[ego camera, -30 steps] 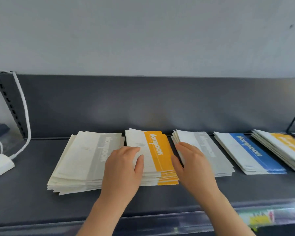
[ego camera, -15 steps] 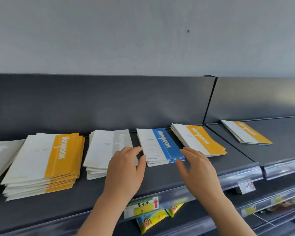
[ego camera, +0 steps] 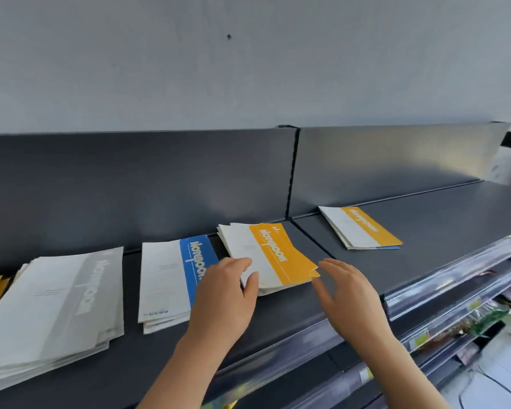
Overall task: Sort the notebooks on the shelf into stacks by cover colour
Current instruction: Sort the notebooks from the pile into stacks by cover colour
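Shelf [ego camera: 283,315], dark. Orange stack [ego camera: 278,255], twelve o'clock: likely floppy, slick; I'd take both side edges. Left hand [ego camera: 224,293] spread, touching it; right hand [ego camera: 347,293] spread, just beside.

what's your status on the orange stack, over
Both open: left hand at left edge of the orange stack, right hand beside its near corner. Close alongside: blue stack.

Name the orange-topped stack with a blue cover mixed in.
The small stack alone on the right-hand shelf section: a blue edge peeks out at its bottom near corner. The larger orange stack left of it shows none.
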`<state>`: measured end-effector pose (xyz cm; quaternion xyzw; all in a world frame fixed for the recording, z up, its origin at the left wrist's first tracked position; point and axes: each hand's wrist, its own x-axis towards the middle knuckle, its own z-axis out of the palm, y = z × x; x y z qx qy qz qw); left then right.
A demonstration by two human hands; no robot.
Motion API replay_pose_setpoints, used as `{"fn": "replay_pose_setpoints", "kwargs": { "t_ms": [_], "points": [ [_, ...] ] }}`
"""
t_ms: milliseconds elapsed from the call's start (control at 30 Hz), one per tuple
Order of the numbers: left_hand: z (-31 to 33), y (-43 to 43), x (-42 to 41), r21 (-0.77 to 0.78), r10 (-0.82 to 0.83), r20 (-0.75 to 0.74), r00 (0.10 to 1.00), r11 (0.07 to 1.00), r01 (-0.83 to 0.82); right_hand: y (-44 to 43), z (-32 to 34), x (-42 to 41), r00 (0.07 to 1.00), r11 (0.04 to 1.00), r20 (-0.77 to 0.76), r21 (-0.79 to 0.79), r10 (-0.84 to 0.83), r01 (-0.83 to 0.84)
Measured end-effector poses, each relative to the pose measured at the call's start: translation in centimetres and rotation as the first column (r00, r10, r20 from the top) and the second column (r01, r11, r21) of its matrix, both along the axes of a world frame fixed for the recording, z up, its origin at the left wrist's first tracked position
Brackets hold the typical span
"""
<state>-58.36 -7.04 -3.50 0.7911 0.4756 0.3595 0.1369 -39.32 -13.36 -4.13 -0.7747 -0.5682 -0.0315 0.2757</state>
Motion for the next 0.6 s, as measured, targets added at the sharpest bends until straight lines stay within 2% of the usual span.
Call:
{"fn": "replay_pose_setpoints", "kwargs": {
  "t_ms": [367, 600],
  "points": [
    [0.6, 5.4, 11.9, -0.077, -0.13, -0.015, 0.991, 0.989, 0.128, 3.1, -0.4, 11.0, 0.985, 0.985, -0.023, -0.049, -0.169, 0.168],
    [-0.7, 7.2, 20.3, -0.216, -0.098, 0.025, 0.995, 0.971, 0.101, 6.3, -0.9, 20.0, 0.991, 0.982, 0.023, -0.136, -0.131, 0.133]
  ]
}}
